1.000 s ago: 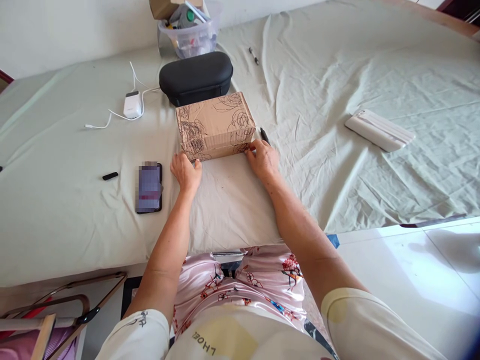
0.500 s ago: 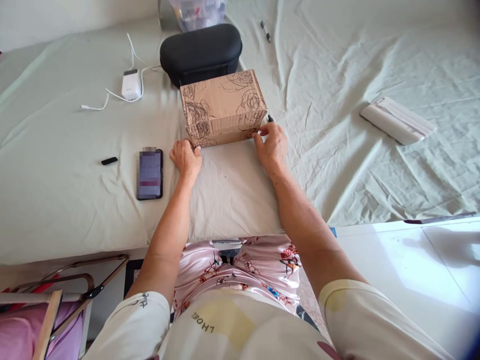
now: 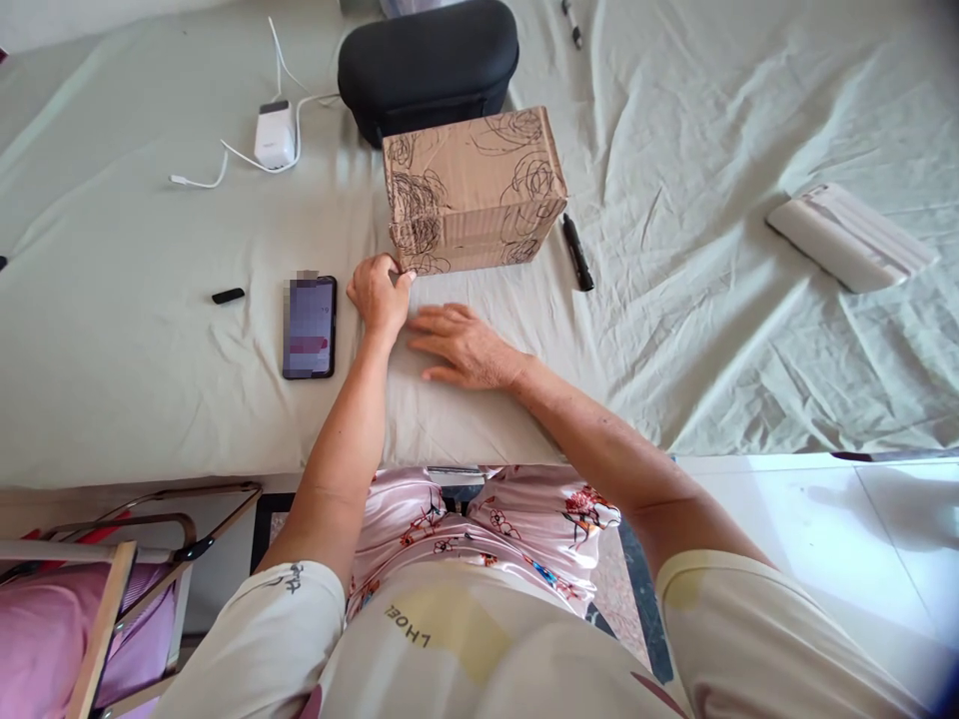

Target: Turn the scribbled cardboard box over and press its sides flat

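Curls left hand [image 3: 380, 298] at near-left corner of brown rectangular cardboard box [image 3: 476, 180] on pale-green cloth [image 3: 674, 260], cannot tell if gripping; spreads right hand [image 3: 474, 350], empty. Seems light, stiff: best held by both ends.

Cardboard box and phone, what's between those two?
In the head view, the left hand lies between the cardboard box and the phone, at the box's near left corner; bare cloth separates hand from phone.

A hand could pass over the cloth [image 3: 681, 230] between the marker [image 3: 577, 254] and the white item [image 3: 852, 240], while the box [image 3: 479, 190], with the black case [image 3: 427, 65] just behind, blocks the way ahead of the right hand [image 3: 471, 345].
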`<state>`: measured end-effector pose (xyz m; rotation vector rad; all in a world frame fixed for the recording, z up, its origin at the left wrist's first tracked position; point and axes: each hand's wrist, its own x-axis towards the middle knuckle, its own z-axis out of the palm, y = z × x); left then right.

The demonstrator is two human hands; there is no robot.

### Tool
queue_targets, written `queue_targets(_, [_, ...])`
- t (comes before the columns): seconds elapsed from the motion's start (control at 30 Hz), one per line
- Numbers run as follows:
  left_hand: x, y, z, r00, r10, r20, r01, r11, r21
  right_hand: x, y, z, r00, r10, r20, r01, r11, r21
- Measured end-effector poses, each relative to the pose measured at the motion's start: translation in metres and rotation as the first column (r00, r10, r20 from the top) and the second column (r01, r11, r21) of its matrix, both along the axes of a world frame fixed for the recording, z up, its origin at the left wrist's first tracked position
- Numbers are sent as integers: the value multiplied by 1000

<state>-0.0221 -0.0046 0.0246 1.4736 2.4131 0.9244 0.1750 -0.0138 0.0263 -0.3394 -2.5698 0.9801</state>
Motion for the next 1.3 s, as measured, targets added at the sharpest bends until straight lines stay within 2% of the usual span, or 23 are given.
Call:
queue_targets(0.03, [0,0,-1,1000,2,0,-2,1000,0,3,-4,5,989,150,-5,-149,973,-174])
queue_targets(0.07, [0,0,-1,1000,6,-3,-6,1000,1,6,-6,10,954,300,-20,-284,880,-381])
queue_targets(0.1, [0,0,-2,1000,10,-5,-10,1000,5,8,-8,14,925,374,-73,-352,763,-543])
queue_targets(0.13, [1,0,-2,1000,10,-7,-10,1000,8,10,-9,16,929,349,-123,-345,695,-631])
queue_targets(0.17, [2,-1,-2,1000,9,-11,-9,1000,9,11,-8,17,956,254,-144,-284,695,-660])
queue_targets(0.27, [4,-1,0,1000,7,-25,-7,1000,0,11,-1,13,985,-103,-136,35,903,-429])
queue_targets(0.3, [5,-1,0,1000,12,-29,-12,1000,-3,11,1,12,986,-107,-125,59,940,-335])
queue_targets(0.33, [5,-2,1,999,18,-30,-18,1000,-3,12,4,13,995,-27,-91,-1,956,-293])
queue_targets(0.37, [5,-2,1,999,21,-30,-21,1000,1,14,5,15,992,117,-46,-126,933,-337])
queue_targets(0.4, [5,-2,1,999,19,-29,-19,1000,5,16,6,18,950,311,-1,-277,846,-457])
queue_targets(0.47, [5,-2,1,999,11,-34,-11,1000,5,23,6,25,819,573,-18,-419,576,-702])
queue_targets(0.5, [4,-2,1,999,4,-39,-4,1000,1,26,8,27,835,547,-56,-399,534,-745])
queue_targets(0.53, [4,-2,0,999,-1,-45,1,1000,-6,28,10,27,902,423,-93,-341,563,-752])
queue_targets(0.57, [4,-2,0,999,-5,-50,4,1000,-12,31,15,25,973,196,-125,-224,651,-725])
queue_targets(0.6, [4,-2,0,999,-6,-50,6,1000,-10,33,21,20,982,-97,-164,-40,735,-677])
queue_targets(0.63, [4,-2,0,999,-5,-46,5,1000,-1,35,29,14,903,-377,-206,177,763,-622])
queue_targets(0.67, [5,-2,-1,999,-1,-40,2,1000,13,37,38,7,784,-582,-214,393,734,-553])
queue_targets(0.73, [5,-2,-2,1000,11,-28,-10,999,31,43,57,-7,511,-827,-233,719,560,-413])
queue_targets(0.8, [6,-1,-2,1000,17,-20,-16,999,29,50,72,-18,312,-915,-256,866,385,-319])
queue_targets(0.83, [5,-1,-3,1000,17,-16,-17,1000,26,53,77,-22,261,-929,-262,898,333,-289])
queue_targets(0.9, [5,-1,-4,1000,14,-7,-14,1000,26,57,83,-27,245,-940,-238,924,301,-237])
queue_targets(1.1, [5,-2,-5,1000,18,-2,-18,999,33,53,81,-34,428,-901,-75,886,434,-164])
queue_targets(1.3, [2,2,-5,996,68,58,-75,988,133,51,79,-30,451,-880,-150,853,475,-218])
